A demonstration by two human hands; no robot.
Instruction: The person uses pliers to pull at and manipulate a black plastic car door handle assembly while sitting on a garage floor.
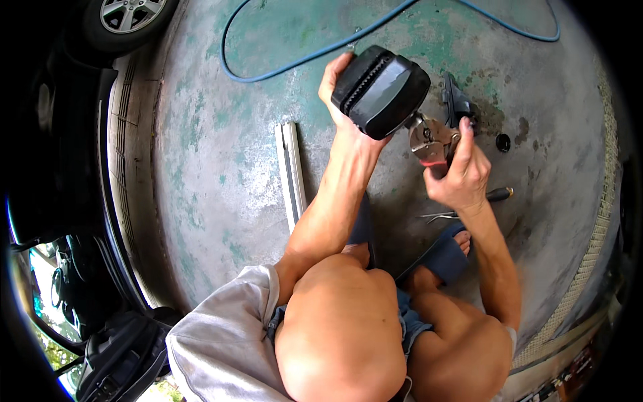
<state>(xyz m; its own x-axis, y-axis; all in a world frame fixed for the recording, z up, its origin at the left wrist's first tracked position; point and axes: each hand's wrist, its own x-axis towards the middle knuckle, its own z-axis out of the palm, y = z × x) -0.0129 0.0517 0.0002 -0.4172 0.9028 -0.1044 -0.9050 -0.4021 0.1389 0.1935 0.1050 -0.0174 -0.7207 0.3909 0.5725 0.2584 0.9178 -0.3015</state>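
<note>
A garage, by the look of it, or a car workshop; I can't tell which from here! There's a wheel (127, 16) over on the left, silver spokes inside a black tyre, and a dark car (53, 147) stretching down that same side. Look at the floor (221, 181): bare grey concrete, patches of green, dark stains (524, 130) off to the right. A blue hose (321, 51) loops across the far end, a hand tool (499, 194) lies on the ground, and at lower left, daylight and green leaves (53, 352)!
</note>
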